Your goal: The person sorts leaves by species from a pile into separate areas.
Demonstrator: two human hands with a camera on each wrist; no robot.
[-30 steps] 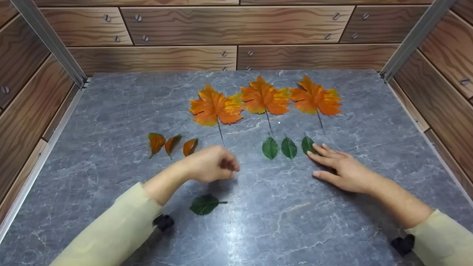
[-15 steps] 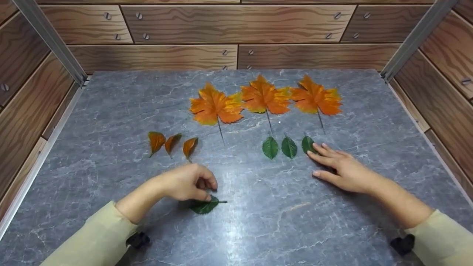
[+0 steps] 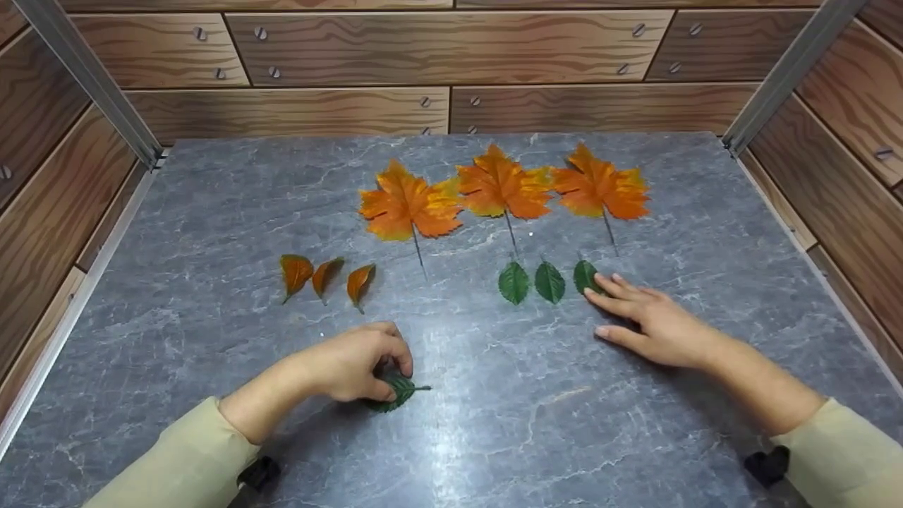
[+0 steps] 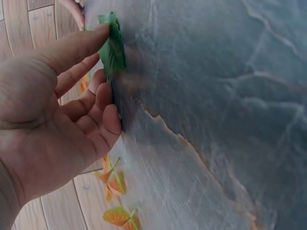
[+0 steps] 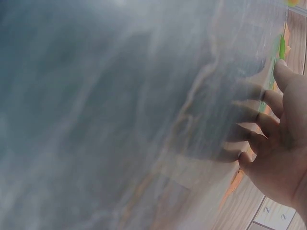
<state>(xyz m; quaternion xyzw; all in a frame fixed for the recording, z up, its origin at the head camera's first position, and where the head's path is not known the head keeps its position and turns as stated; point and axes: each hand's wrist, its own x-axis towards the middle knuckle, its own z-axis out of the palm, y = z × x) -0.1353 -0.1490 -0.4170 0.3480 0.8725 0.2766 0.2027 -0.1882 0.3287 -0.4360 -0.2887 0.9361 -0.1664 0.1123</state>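
Left of the middle of the table, my left hand (image 3: pixel 346 365) pinches a dark green leaf (image 3: pixel 403 392) lying flat, its stem pointing right. In the left wrist view the thumb lies on this green leaf (image 4: pixel 114 56), with the other fingers curled beside it. My right hand (image 3: pixel 663 326) rests on the table, fingers spread, its fingertips touching the rightmost of three small green leaves (image 3: pixel 584 275) and covering part of it. The other two, the left green leaf (image 3: pixel 513 283) and the middle green leaf (image 3: pixel 549 282), stand beside it in a row.
Three small orange-brown curled leaves (image 3: pixel 296 274) lie in a row at the left. Behind, three large orange maple leaves (image 3: pixel 410 204) with long stems form another row. Wood-patterned walls (image 3: pixel 451 49) and metal posts bound the grey marbled table (image 3: pixel 211 190).
My left hand has moved from beside the orange-brown leaves down and left to the dark green leaf and taken hold of it. The right hand has stayed in place.
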